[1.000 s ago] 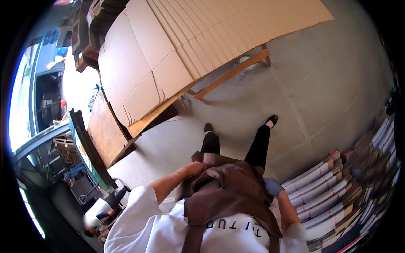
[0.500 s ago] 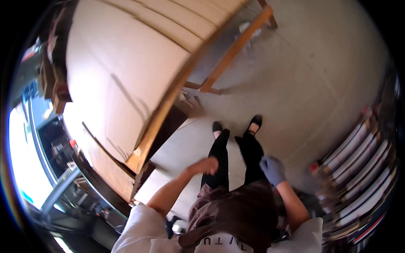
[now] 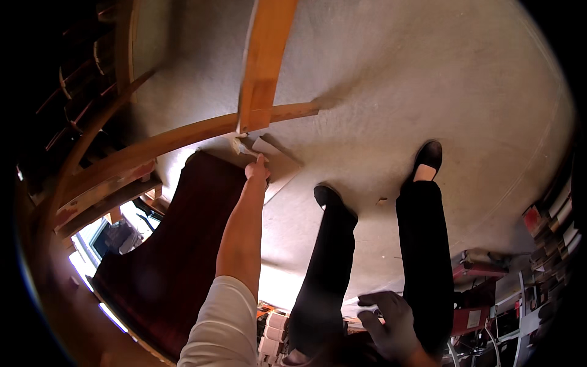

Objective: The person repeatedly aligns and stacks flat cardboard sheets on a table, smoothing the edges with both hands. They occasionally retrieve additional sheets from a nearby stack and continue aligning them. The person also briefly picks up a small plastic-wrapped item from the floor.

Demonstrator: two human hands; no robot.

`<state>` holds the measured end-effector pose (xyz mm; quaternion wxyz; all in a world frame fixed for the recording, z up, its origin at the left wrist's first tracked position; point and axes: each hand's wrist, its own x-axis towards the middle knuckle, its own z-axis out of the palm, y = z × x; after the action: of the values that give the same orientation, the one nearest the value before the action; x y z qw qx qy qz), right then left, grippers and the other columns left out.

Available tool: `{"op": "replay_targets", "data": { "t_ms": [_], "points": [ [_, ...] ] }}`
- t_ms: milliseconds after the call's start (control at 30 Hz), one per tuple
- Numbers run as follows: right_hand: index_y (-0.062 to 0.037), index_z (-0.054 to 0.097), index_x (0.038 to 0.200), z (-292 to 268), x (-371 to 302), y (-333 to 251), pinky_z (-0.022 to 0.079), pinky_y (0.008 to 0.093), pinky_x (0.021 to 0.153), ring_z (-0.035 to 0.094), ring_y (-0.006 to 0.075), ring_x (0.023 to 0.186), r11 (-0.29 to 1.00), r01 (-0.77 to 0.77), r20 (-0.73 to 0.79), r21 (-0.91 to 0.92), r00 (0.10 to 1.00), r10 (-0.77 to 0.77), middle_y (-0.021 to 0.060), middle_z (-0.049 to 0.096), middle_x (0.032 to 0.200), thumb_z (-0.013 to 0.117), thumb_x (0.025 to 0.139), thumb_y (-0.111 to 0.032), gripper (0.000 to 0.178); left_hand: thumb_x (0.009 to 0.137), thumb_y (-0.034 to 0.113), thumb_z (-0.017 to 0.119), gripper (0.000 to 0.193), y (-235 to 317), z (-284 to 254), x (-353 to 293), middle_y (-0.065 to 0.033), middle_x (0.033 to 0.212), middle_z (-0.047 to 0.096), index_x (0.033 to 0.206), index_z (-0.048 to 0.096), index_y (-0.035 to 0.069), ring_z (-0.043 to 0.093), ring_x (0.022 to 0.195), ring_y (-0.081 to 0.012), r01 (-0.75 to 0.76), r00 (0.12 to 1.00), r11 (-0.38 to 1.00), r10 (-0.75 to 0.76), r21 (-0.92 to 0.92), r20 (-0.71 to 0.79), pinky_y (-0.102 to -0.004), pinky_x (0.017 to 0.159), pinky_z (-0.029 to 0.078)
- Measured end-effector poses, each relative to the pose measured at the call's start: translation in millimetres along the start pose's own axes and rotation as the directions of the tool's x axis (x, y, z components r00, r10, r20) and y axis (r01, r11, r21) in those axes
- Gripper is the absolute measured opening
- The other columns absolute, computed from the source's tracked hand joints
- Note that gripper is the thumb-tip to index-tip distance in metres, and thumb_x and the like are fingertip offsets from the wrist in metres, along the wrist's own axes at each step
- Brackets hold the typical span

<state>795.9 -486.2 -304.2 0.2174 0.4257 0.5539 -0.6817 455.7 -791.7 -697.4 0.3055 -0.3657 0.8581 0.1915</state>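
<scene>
My bare left hand [image 3: 257, 169] reaches far down to the concrete floor and closes on the near corner of a small flat cardboard sheet [image 3: 282, 164]. The sheet lies just below the wooden frame [image 3: 183, 139], and its far edge casts a shadow. My right hand [image 3: 389, 318] wears a grey glove. It hangs beside my right thigh with the fingers spread and nothing in it. Between the two hands are my legs in black trousers, with black shoes [image 3: 428, 156] on the floor.
An upright wooden beam [image 3: 263, 61] meets the frame right above the sheet. A large dark brown board [image 3: 177, 244] leans under my left arm. Stacks of flat printed packs [image 3: 550, 226] and a red machine part [image 3: 483, 269] stand at the right.
I have bent much lower. The wooden frame now fills the top, my left arm has stretched out from my waist to the sheet on the floor, and my feet have moved apart.
</scene>
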Motion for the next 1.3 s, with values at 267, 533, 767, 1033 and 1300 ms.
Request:
{"op": "replay_targets", "data": {
  "t_ms": [267, 533, 767, 1033, 1300],
  "points": [
    [-0.0006, 0.068, 0.114, -19, -7, -15, 0.055, 0.0409, 0.087, 0.071, 0.0340, 0.098, 0.991, -0.056, -0.022, 0.123, 0.998, 0.060, 0.0171, 0.073, 0.105, 0.066, 0.092, -0.009, 0.023, 0.099, 0.034, 0.067, 0.025, -32, -4, 54, -0.0043, 0.083, 0.059, 0.103, 0.063, 0.010, 0.057, 0.065, -0.0191, 0.133, 0.988, 0.973, -0.116, -0.187, 0.099, -0.0346, 0.050, 0.044],
    [-0.0027, 0.070, 0.106, -1, -2, -3, 0.058, 0.0382, 0.077, 0.073, 0.0302, 0.088, 0.995, -0.070, -0.030, 0.070, 0.997, 0.072, 0.0134, 0.074, 0.096, 0.074, 0.088, -0.011, 0.020, 0.104, 0.037, 0.051, 0.032, -59, -47, -43, -0.0028, 0.126, 0.066, 0.127, 0.052, 0.015, 0.066, 0.116, -0.0205, 0.019, 0.976, 0.893, 0.082, -0.450, 0.203, -0.0424, 0.093, 0.042],
    [-0.0023, 0.070, 0.122, 41, 11, 39, 0.057, 0.0377, 0.087, 0.072, 0.0329, 0.098, 0.996, -0.054, -0.129, 0.077, 0.990, 0.064, 0.0169, 0.074, 0.109, 0.068, 0.099, -0.028, 0.035, 0.111, 0.021, 0.044, 0.026, -69, -59, -251, -0.0055, 0.082, 0.055, 0.125, 0.054, 0.000, 0.057, 0.077, -0.0135, -0.484, 0.837, 0.865, 0.502, -0.133, 0.219, -0.0292, 0.070, 0.050],
    [-0.0083, 0.062, 0.139, 57, 4, 24, 0.052, 0.0372, 0.097, 0.071, 0.0281, 0.110, 0.898, -0.063, -0.149, 0.436, 0.979, 0.141, 0.0164, 0.073, 0.115, 0.060, 0.104, -0.041, 0.048, 0.093, 0.002, 0.058, 0.062, -46, -75, -495, -0.0234, 0.115, 0.056, 0.153, 0.042, -0.001, 0.056, 0.110, -0.0432, -0.900, 0.423, 0.422, 0.780, 0.112, 0.461, -0.0477, 0.097, 0.046],
    [0.0016, 0.063, 0.108, -42, -58, -5, 0.052, 0.0325, 0.088, 0.063, 0.0120, 0.083, 0.760, 0.075, -0.054, 0.646, 0.997, -0.052, 0.0018, 0.062, 0.086, 0.049, 0.111, -0.023, 0.029, 0.108, 0.026, 0.055, 0.036, 38, -102, -511, -0.0086, 0.126, 0.067, 0.137, 0.059, 0.006, 0.060, 0.119, -0.0223, -0.463, 0.591, 0.851, 0.505, -0.249, 0.629, -0.0373, 0.104, 0.043]
  ]
}}
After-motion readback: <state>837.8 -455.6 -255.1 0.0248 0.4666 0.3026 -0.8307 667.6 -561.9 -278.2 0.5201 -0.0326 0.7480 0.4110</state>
